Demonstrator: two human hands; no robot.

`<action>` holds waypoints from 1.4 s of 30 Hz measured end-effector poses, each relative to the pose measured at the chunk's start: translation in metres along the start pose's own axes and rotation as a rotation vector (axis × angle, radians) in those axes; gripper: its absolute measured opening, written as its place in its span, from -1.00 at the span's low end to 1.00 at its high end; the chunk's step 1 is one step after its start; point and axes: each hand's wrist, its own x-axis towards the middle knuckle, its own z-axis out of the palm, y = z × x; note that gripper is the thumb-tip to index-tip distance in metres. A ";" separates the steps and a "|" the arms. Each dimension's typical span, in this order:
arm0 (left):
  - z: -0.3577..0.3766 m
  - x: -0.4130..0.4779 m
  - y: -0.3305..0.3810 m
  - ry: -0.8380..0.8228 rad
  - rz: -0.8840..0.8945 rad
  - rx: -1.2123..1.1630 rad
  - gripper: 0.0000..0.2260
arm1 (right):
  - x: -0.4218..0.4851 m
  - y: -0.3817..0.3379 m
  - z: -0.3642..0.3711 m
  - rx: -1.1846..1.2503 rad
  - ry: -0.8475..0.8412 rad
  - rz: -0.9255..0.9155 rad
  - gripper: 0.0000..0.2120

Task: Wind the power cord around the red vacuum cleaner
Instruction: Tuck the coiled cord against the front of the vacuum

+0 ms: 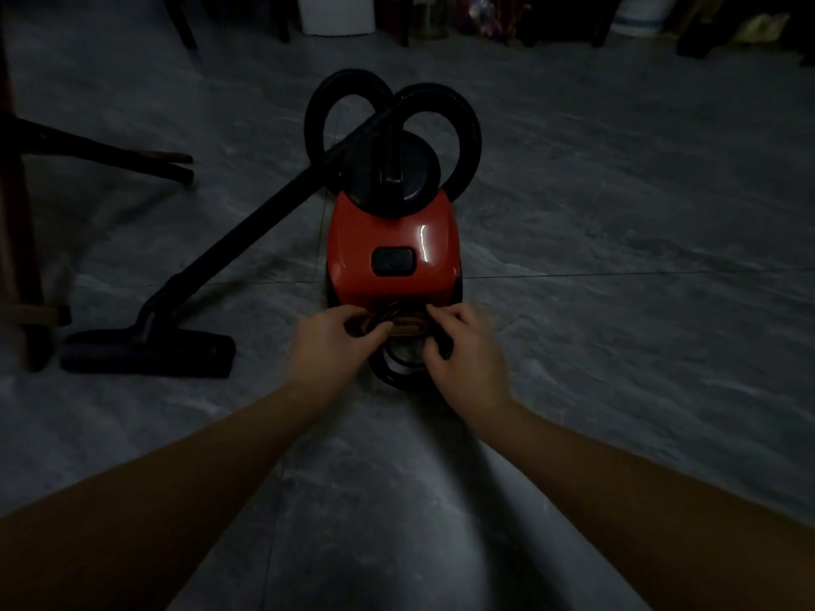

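both forearms come in from the bottom corners and converge, stretched nearly straight, toward the near end of the vacuum. the left hand (330, 341) is palm down with the wrist in line with the forearm. its fingers are curled inward, and thumb and forefinger pinch a strand of the black cord (390, 379) at the top of its coil. the right hand (465, 352) mirrors it from the other side, knuckles up and bent slightly in at the wrist. its fingers are curled round another dark strand of the cord, though motion blur hides the exact grip. the hands are close but not touching. between them shows a small tan patch, too dim to make out.

the cord hangs in several loops bunched against the vacuum's near end, the lowest loop sagging to the grey tiled floor (617, 346) just below the hands.

the vacuum (392, 231) stands on the floor straight ahead, its red shell glossy, with a dark switch (394, 261) on top near the hands. a round black cap sits at its far end. from there the black hose (467, 121) curls up in two loops side by side. the wand (247, 227) slants down to the left and ends in a brush head (150, 352) flat on the floor, well apart from the left hand.

dark furniture legs (106, 152) stand at the left edge. along the far wall are more dim legs and a white bin (335, 13).
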 end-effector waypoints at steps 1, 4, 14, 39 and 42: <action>0.001 0.000 -0.001 0.008 0.006 -0.004 -0.69 | 0.000 0.000 0.000 -0.009 -0.014 -0.003 -0.56; 0.002 0.000 -0.003 0.020 0.023 0.003 -0.70 | 0.005 -0.001 -0.001 -0.013 -0.039 0.009 -0.60; -0.002 0.003 0.000 0.012 -0.022 -0.003 -0.66 | 0.030 -0.004 0.007 -0.060 0.022 -0.012 -0.86; 0.006 0.012 0.011 0.015 -0.062 0.011 -0.68 | 0.036 0.007 0.003 0.055 0.047 0.039 -0.77; 0.005 0.012 0.009 -0.009 -0.061 0.009 -0.67 | 0.024 0.010 0.002 0.044 0.054 -0.012 -0.68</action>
